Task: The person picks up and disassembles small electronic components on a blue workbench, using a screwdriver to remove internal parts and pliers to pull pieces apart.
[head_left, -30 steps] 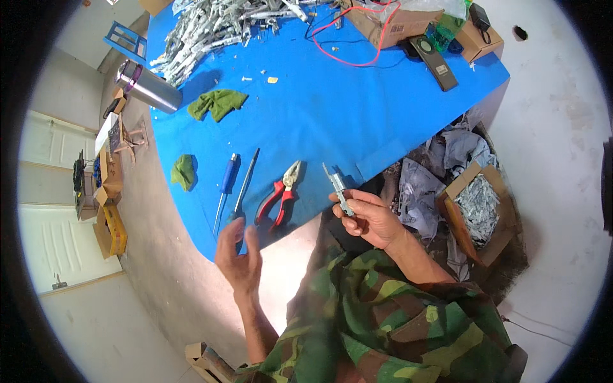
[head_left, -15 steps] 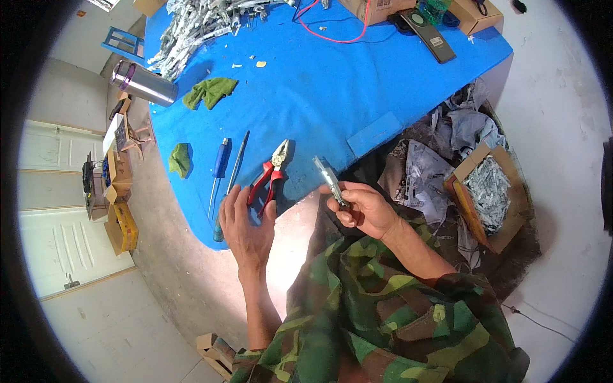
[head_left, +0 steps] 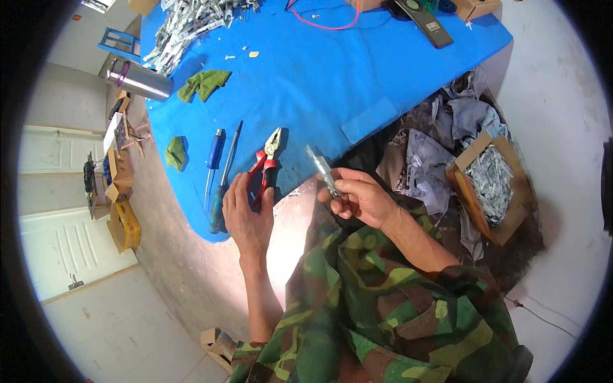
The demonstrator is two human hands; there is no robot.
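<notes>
My right hand (head_left: 363, 196) pinches a slim silver metal part (head_left: 322, 169) between thumb and fingers, its long end pointing up and away over the table's near edge. My left hand (head_left: 251, 217) is at the red-and-black handles of a pair of pliers (head_left: 271, 148), thumb on one side and fingers on the other, spread apart; the handle ends are partly hidden by it. The pliers lie on the blue cloth. Just left of that hand lies a screwdriver with a teal handle (head_left: 217, 210) and dark shaft. A blue-handled screwdriver (head_left: 216, 148) lies farther left.
The blue-covered table (head_left: 306, 83) carries a heap of silver metal parts (head_left: 185, 32), a steel flask (head_left: 143, 80), green cloth pieces (head_left: 204, 85) and a phone (head_left: 429, 24). At right, a cardboard box (head_left: 469, 191) holds more metal parts beside grey bags (head_left: 428, 169).
My left hand has come slightly closer around the pliers' handles, uncovering the teal screwdriver handle. My right hand still holds the metal part. The whole view has shifted slightly.
</notes>
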